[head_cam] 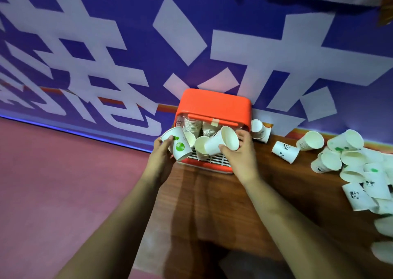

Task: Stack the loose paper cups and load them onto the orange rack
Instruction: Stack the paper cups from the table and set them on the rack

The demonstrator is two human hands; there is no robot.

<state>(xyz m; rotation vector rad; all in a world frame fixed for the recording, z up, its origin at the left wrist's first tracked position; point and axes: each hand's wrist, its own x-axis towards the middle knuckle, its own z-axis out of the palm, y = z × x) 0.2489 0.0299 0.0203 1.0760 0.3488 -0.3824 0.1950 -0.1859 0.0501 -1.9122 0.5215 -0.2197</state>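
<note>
The orange rack (214,105) stands at the far edge of the wooden table, its front open over a white slatted tray (214,160). Stacks of white paper cups (192,125) stand inside it at the back. My left hand (162,153) grips a tilted cup with a green logo (179,146) at the rack's left front corner. My right hand (240,154) holds a plain white cup (223,141) lying on its side, mouth toward me, over the tray. Two more loose cups (201,147) lie between them on the tray.
A heap of loose paper cups (357,172) with panda and green prints covers the table's right side. Single cups (285,151) lie nearer the rack, and others (260,131) sit right of it. A blue banner wall (127,45) rises behind; red floor lies left.
</note>
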